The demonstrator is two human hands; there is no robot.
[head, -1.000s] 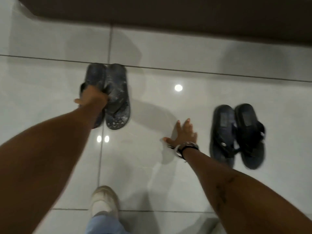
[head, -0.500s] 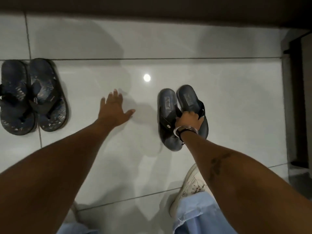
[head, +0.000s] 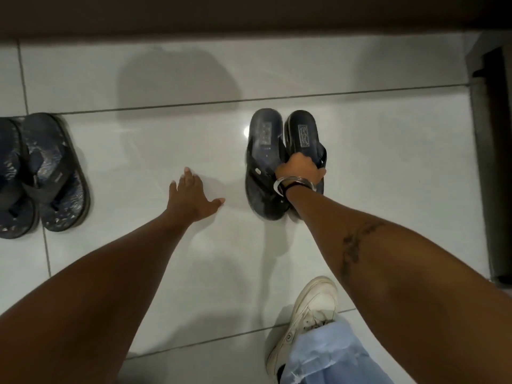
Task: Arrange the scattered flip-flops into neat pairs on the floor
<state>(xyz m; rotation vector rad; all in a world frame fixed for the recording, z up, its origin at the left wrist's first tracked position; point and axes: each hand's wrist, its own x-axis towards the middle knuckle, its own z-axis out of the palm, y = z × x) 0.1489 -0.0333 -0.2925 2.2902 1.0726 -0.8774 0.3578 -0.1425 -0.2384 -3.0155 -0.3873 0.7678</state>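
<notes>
Right hand [head: 300, 169]: grip closed round the straps of the dark rubber flip-flop pair [head: 279, 162], mid glossy white tiled floor [head: 166, 139], toward its far edge.
Left hand [head: 191, 198]: fingers spread wide, holding nothing, apparently flat on the tile.
Other pair: patterned blue-grey flip-flops [head: 41, 173], side by side at the left edge, looks done.
Risk: slick tile, so a nudge could probably skew one sole out of line.

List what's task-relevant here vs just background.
Task-relevant:
- plain dark flip-flop pair, gripped at the straps by the right hand
- patterned flip-flop pair, side by side at the left edge
- left hand, open, flat on the floor

Background:
- white sneaker
- blue trouser leg
- bangles
- dark door frame
</notes>
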